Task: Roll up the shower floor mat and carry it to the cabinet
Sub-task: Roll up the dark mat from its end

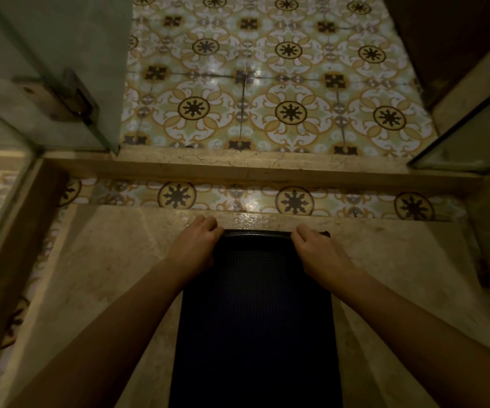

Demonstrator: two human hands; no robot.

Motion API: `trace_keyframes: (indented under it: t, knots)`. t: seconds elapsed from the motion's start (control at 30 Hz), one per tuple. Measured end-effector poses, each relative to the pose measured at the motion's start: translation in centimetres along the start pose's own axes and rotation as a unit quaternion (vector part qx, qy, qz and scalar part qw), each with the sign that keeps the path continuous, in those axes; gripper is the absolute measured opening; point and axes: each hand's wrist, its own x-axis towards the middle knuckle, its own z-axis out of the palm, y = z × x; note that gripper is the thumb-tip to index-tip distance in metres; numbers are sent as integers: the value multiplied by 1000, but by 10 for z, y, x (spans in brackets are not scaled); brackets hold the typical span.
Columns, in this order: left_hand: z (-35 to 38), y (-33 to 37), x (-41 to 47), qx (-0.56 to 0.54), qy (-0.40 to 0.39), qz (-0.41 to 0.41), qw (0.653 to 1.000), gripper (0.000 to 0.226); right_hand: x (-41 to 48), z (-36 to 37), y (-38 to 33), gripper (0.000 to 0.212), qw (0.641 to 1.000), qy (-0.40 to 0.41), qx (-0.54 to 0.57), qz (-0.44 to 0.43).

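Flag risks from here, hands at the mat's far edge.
1. The left hand and right hand grip only the corners of the black mat; the middle could sag and the roll start crooked.
2. The stone floor looks glossy, maybe wet, so the mat may slide instead of rolling.

Two bare forearms, sleeveless, left grip [198, 244] and right grip [316, 250] ungloved.

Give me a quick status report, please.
Both hands, left and right, gripping mat far edge. Edge curled, roll barely begun. Raised curb ahead.
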Motion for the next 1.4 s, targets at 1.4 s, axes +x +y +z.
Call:
trace_keyframes:
  t: [1.4]
  knots:
    - [-29, 2, 13, -49, -104, -70, 991, 12, 7, -12, -6, 37, 997, -64, 44, 14]
